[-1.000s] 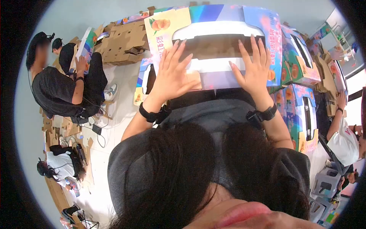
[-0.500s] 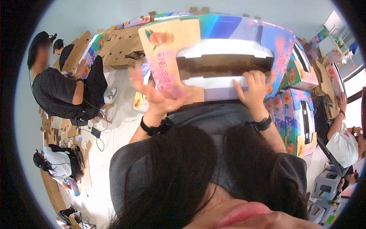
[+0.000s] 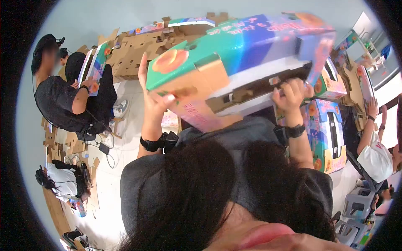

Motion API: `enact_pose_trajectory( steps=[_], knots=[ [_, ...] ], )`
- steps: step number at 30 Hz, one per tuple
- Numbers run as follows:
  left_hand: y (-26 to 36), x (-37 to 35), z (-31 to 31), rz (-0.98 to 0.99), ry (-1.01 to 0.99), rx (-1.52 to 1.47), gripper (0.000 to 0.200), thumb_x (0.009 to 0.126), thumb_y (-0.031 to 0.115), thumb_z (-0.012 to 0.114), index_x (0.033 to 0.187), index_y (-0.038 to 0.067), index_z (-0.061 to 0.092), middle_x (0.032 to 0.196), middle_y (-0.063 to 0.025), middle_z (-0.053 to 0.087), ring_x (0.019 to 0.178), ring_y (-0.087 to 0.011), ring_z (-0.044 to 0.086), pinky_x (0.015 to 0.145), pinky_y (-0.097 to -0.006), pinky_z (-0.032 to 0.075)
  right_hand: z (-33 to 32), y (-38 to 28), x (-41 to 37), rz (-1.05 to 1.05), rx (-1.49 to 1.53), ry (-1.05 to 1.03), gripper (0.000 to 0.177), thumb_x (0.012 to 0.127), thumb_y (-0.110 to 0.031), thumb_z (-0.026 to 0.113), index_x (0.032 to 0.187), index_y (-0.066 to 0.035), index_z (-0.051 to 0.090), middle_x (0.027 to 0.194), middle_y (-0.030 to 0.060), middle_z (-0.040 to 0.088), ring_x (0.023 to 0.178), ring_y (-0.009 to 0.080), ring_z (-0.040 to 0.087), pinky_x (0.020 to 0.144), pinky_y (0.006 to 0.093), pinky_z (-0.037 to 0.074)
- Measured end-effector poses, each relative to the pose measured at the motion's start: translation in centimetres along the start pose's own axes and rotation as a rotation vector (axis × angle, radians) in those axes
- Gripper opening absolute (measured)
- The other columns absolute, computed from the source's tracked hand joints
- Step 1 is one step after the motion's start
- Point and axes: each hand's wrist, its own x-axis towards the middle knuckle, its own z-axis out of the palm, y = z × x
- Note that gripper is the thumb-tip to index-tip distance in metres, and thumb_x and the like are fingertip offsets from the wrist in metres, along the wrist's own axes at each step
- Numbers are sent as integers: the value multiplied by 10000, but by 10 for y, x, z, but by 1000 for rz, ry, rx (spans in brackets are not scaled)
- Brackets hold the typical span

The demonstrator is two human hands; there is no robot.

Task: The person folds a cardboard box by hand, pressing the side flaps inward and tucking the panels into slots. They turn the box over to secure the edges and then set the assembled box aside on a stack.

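Note:
A colourful printed carton (image 3: 247, 48) in green, blue and pink, with peach pictures, is held tilted in front of my chest. Its long handle opening faces me and shows brown cardboard inside. My left hand (image 3: 155, 96) is against the carton's left end, fingers spread up along its side and the thumb over the front edge. At the lower right, my right hand (image 3: 292, 95) has its fingers curled on the rim of the opening. Both wrists wear black bands.
Flattened brown cardboard (image 3: 125, 56) lies behind on the left. Similar cartons (image 3: 324, 136) stand at my right. A seated person (image 3: 63, 96) at the left handles another carton. At the right are a person in white (image 3: 374, 161) and grey stools (image 3: 358, 203).
The carton has tilted, its left end lower and more of its green and blue face showing. My left hand has moved from its front to the left end. The seated person's carton has turned.

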Motion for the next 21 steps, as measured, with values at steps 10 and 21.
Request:
enact_pose_trajectory(
  steps=[10,21],
  knots=[
    [-22,-12,53,472,-258,604,1260,553,431,980,1483,41,226,1445,-230,454,1364,-359,479,1246,-542,88,17,69,-13,234,-104,-164,344,779,-310,787,1049,-111,708,1245,109,632,1222,321,528,1100,488,268],
    [-16,-10,76,368,-80,537,1186,523,440,981,1425,49,317,1353,-135,520,1271,-311,532,1198,-597,79,-52,-11,16,693,964,-316,461,869,-178,733,1291,-21,633,1240,110,620,1032,192,610,888,314,490]
  ],
)
